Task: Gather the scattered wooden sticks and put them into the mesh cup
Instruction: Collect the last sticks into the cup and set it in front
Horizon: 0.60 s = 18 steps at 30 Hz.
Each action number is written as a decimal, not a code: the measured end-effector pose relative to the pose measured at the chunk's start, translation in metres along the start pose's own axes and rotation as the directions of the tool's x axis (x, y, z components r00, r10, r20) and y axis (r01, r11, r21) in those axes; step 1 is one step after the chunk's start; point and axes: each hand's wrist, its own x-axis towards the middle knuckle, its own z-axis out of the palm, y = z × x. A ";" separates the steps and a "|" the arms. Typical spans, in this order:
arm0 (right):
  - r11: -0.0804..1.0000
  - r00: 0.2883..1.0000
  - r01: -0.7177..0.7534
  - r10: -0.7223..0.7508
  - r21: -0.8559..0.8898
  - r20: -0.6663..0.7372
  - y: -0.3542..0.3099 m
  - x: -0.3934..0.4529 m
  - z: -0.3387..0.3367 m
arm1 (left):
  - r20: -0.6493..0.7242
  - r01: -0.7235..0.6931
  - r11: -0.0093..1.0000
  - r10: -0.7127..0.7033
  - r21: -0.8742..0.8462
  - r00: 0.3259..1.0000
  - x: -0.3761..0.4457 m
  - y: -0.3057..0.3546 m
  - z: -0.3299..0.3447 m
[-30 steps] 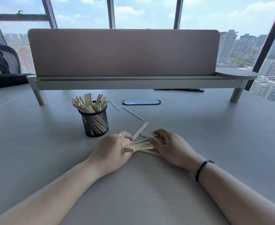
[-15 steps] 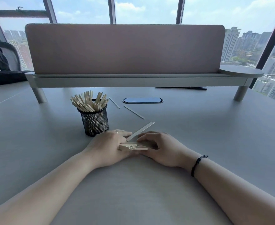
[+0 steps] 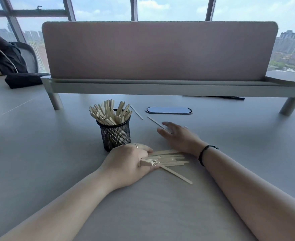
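Wooden sticks [image 3: 167,159] bundled flat on table [image 3: 56,162], just right of mesh cup [image 3: 114,134] already packed with sticks. Left hand [image 3: 131,162] pinching bundle's end. Right hand [image 3: 178,136] spread, fingers over stray stick [image 3: 154,121] beyond.

left hand [image 3: 129,160]: grip closed, knuckles up | right hand [image 3: 179,136]: flat, fingers spread
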 end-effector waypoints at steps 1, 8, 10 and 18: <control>1.000 0.999 0.028 -0.028 -0.013 0.023 -0.008 0.007 0.004 | -0.013 0.024 0.999 -0.024 0.023 1.000 0.000 -0.004 -0.001; 0.983 0.979 0.170 -0.177 0.072 0.104 -0.033 0.076 0.028 | -0.052 0.082 0.995 -0.079 0.061 0.996 0.000 -0.015 0.002; 0.980 0.975 0.189 -0.194 0.057 0.104 -0.041 0.098 0.031 | -0.067 0.074 0.996 -0.071 0.046 0.995 0.002 -0.017 0.003; 0.927 0.950 0.293 -0.256 -0.235 0.177 -0.054 0.099 0.049 | -0.087 0.028 0.997 -0.021 0.073 0.996 0.001 -0.015 0.001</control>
